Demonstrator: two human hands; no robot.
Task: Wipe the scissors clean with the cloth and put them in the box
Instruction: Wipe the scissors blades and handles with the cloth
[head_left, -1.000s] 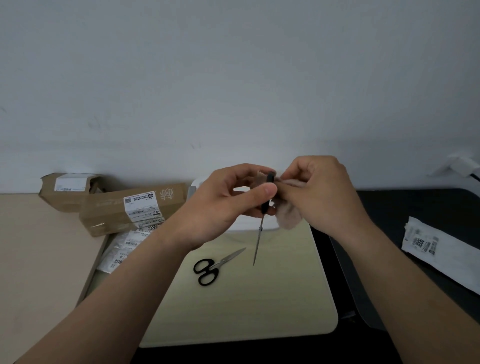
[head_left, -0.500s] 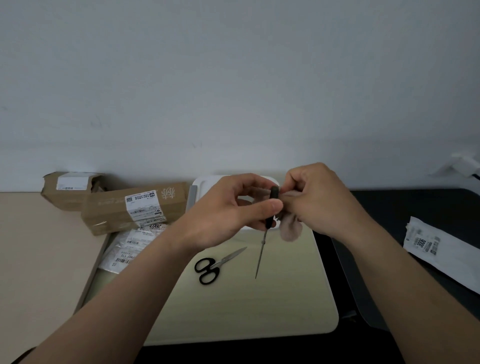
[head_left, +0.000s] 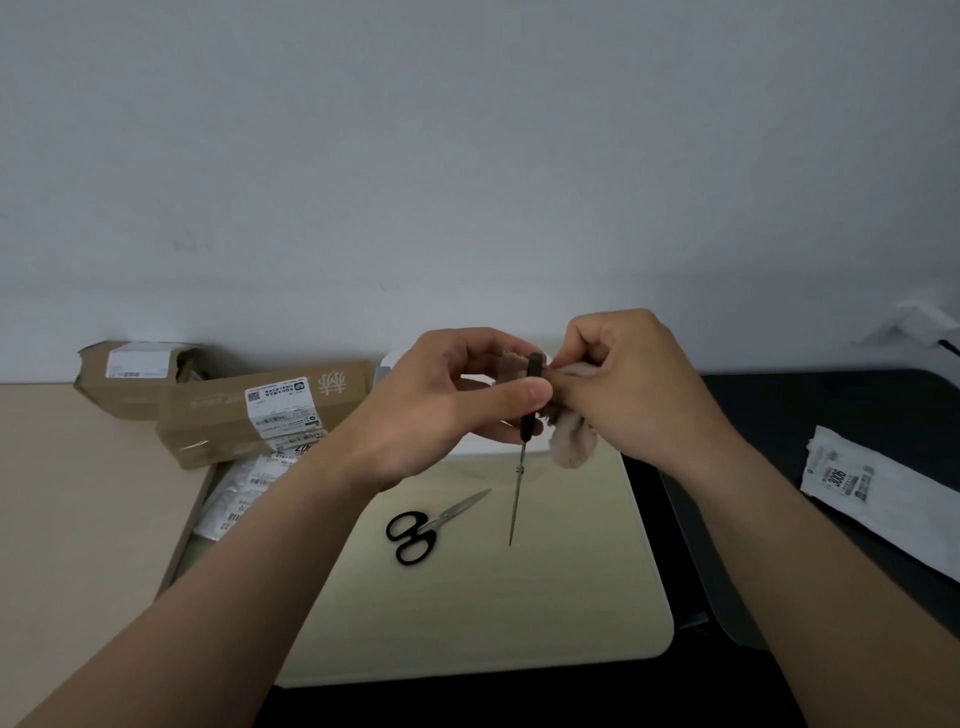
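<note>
Above the pale board (head_left: 519, 623), black-handled scissors (head_left: 519, 483) are held tips down, pinched at the handle by the left hand (head_left: 441, 410); a fluffy beige cloth (head_left: 571, 447) is gripped against them by the right hand (head_left: 639, 395). Judged light, stiff, sharp-pointed: best taken by the handle.

near half of the pale board (head_left: 493, 623) bare, open between the two forearms. on its far half a second pair of scissors (head_left: 431, 525) lies flat; the blades of the held scissors (head_left: 517, 493) hang point-down just to its right, leaving a narrow gap. left hand (head_left: 452, 410) and right hand (head_left: 634, 395), with the cloth (head_left: 571, 441), screen most of the white box (head_left: 390, 364) behind them. cardboard boxes (head_left: 260, 410) and labelled packets (head_left: 244, 488) crowd the far left; a white packet (head_left: 883, 499) lies on the dark table (head_left: 805, 405) at right.
</note>
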